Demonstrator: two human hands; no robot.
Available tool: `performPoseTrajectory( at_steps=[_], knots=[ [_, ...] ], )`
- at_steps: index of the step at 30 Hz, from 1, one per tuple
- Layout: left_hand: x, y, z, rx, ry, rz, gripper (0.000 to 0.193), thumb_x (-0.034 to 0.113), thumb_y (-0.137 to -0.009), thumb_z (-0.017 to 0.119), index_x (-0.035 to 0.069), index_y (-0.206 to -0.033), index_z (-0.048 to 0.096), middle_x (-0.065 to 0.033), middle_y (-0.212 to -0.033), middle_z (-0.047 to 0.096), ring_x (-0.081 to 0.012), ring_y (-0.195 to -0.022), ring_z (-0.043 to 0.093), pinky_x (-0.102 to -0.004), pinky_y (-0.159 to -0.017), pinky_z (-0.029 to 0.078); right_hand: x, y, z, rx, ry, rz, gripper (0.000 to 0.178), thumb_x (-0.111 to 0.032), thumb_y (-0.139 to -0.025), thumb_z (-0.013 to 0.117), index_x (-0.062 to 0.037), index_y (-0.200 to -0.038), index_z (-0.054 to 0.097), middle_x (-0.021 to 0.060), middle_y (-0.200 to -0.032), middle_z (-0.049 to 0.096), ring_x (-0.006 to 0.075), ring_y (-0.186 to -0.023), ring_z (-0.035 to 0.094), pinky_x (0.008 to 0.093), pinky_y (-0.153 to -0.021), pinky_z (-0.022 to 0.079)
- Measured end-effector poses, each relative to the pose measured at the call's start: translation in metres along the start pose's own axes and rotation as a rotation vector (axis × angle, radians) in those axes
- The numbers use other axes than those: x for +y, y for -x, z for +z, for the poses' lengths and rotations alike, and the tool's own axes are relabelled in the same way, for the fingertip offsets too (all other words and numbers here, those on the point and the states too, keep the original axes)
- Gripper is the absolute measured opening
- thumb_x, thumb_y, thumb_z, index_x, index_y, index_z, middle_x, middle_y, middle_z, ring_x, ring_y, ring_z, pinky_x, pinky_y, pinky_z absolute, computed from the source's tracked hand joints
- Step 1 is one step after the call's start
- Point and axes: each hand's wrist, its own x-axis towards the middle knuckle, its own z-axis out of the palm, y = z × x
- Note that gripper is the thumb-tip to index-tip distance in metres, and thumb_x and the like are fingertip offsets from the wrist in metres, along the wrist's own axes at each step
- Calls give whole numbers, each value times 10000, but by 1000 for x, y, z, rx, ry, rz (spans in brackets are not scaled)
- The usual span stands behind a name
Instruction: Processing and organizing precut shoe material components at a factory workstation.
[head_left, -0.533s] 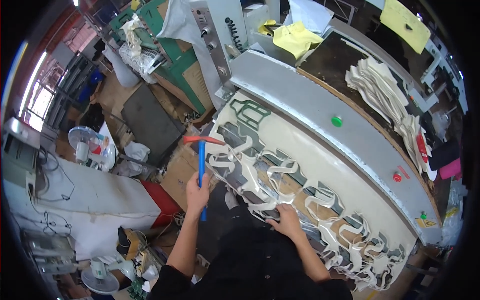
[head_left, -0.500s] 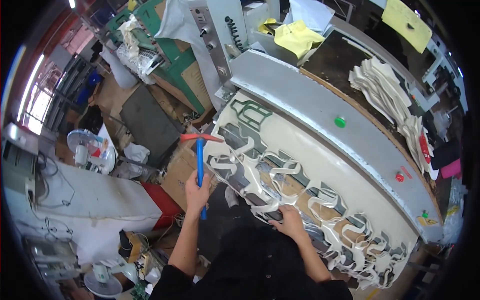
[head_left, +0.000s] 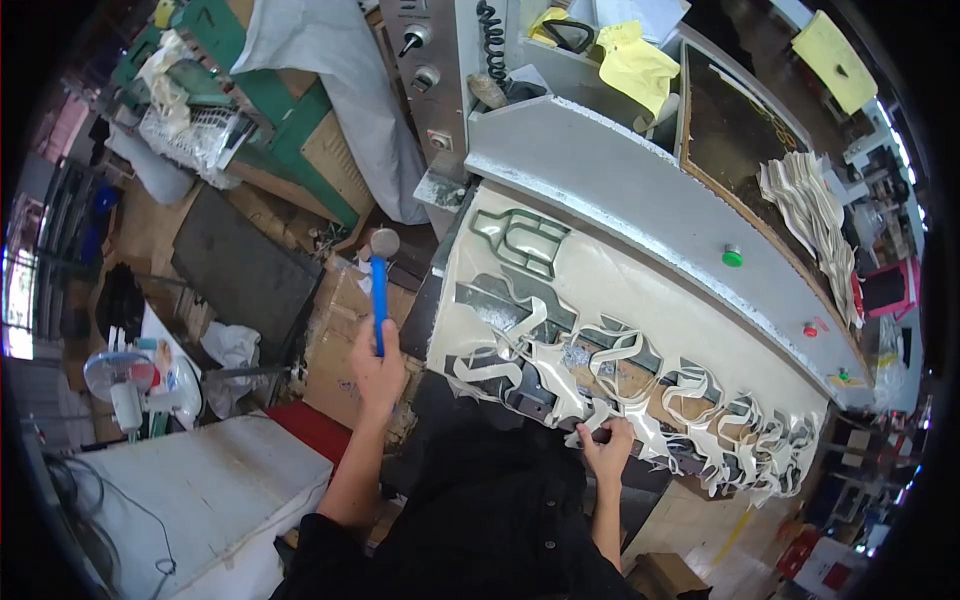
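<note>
In my left hand (head_left: 379, 372) I grip a hammer (head_left: 379, 300) by its blue handle, raised beside the left end of the machine bed with its round face showing. My right hand (head_left: 608, 447) is closed at the bed's near edge, its fingers pinching a cream strip (head_left: 592, 422) of cut sheet; a dark piece lies under the fingertips. The cream sheet (head_left: 630, 280) is full of cut-outs, with curled strips standing up along its near side. On its far left corner rests a green outline frame (head_left: 530, 243), which looks like a cutting die.
A grey machine beam (head_left: 600, 170) with a green button (head_left: 732, 256) and a red button (head_left: 809, 329) spans behind the sheet. Stacked cream pieces (head_left: 805, 210) lie on top. A white fan (head_left: 125, 385) and a pale cabinet (head_left: 200, 490) stand at left.
The hammer has turned, so its round face shows instead of its red side profile. My view has shifted. My right hand is now farther right along the sheet's near edge.
</note>
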Motion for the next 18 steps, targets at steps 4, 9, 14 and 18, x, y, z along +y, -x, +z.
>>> performPoseTrajectory(
  at_steps=[4, 9, 14, 18],
  knots=[
    [20, -45, 4, 296, 43, 342, 131, 158, -1051, 641, 32, -1088, 647, 18, -797, 581, -79, -663, 495, -284, -588, 414, 10, 5, 5, -19, -53, 7, 482, -269, -706, 949, -14, -764, 545, 134, -752, 544, 345, -757, 538, 451, -698, 430],
    [-39, -58, 11, -168, 58, 28, 149, 167, -1074, 597, 35, -1123, 645, 27, -769, 555, -69, -656, 513, -274, -588, 411, 24, -15, 4, -17, -139, 215, 536, -219, -772, 932, -27, -582, 469, 53, -524, 489, 164, -462, 410, 331, -463, 330],
    [-33, -53, 21, -273, -97, 36, 220, 239, -1110, 530, 48, -1116, 639, 36, -693, 509, -42, -606, 466, -247, -546, 368, -91, -159, 43, 188, -294, -304, 278, -103, -735, 931, -53, -751, 658, 80, -692, 626, 248, -634, 608, 339, -597, 462],
    [59, -86, 34, -225, 250, 47, 277, 295, -1124, 506, 35, -1090, 595, 23, -648, 497, -40, -533, 432, -227, -494, 320, -105, -240, 117, 183, -187, -437, 292, -252, -746, 917, -87, -924, 753, 75, -1018, 692, 272, -955, 648, 416, -847, 470]
  ],
)
